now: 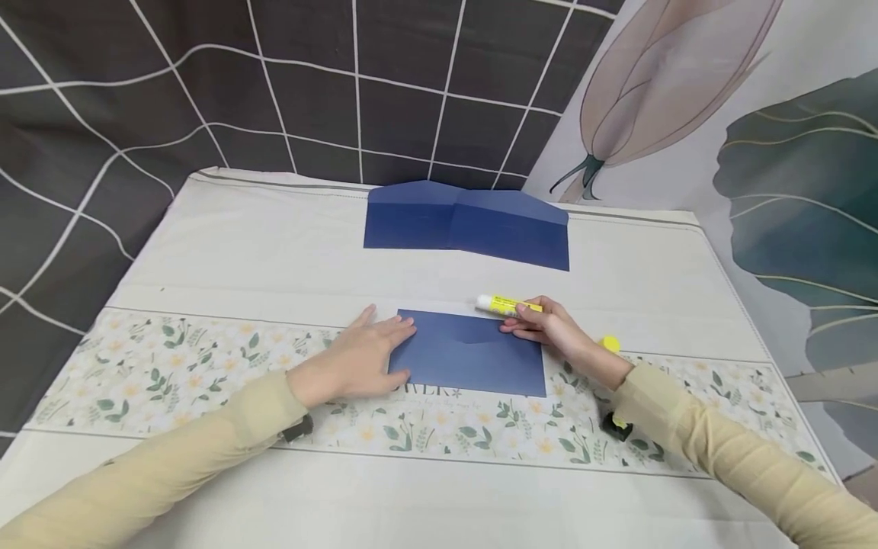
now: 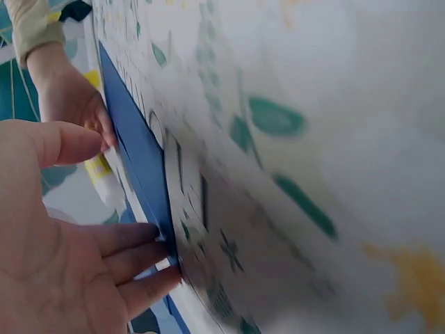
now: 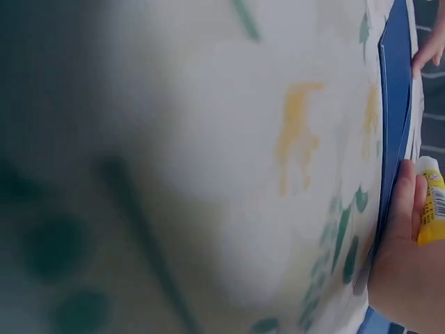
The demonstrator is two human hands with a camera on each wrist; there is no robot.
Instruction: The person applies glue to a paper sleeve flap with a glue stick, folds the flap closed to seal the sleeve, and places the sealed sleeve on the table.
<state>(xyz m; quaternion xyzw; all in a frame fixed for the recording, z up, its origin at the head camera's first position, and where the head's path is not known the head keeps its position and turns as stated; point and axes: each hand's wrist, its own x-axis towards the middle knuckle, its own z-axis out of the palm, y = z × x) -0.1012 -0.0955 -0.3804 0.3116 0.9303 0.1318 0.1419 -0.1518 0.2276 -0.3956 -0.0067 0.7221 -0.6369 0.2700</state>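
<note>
- Our left hand (image 1: 366,352), fingers spread and gripping nothing, rests at the left edge of the blue sheet (image 1: 469,362), which lies between our hands.
- Our right hand (image 1: 554,328) pinches the glue stick (image 1: 504,306) and hides the sheet's upper right corner.
- We see a yellow cap (image 1: 610,344) just beyond that wrist.
- Farther back, creased blue paper (image 1: 411,226) lies near the dark grid curtain (image 1: 398,46).
- The sheet partly covers printed lettering (image 1: 442,391).

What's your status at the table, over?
Left hand touching near blue paper at left edge. Right hand holding glue stick. Paper between both hands. Nothing apparent in the way.
</note>
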